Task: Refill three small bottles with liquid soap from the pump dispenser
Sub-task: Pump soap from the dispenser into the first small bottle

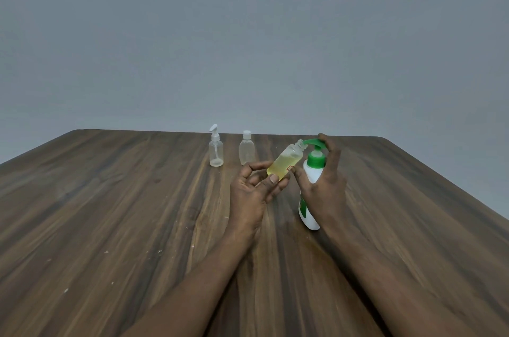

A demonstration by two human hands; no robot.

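The left hand [256,188] is grasping with its fingers [259,166] the open small bottle [285,162] above the worktop [110,199], toward its far edge, tilting the neck under the spout to catch soap. The right hand [322,185] is clasping the pump dispenser [312,171], one finger lying on its head.

White dispenser [312,174] with green pump, yellow liquid in the clear held bottle [286,162], dark wood-grain table [137,212]

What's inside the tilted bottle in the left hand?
Yellowish liquid fills much of the uncapped bottle; the neck end looks empty. The left hand grips its base, hiding that part.
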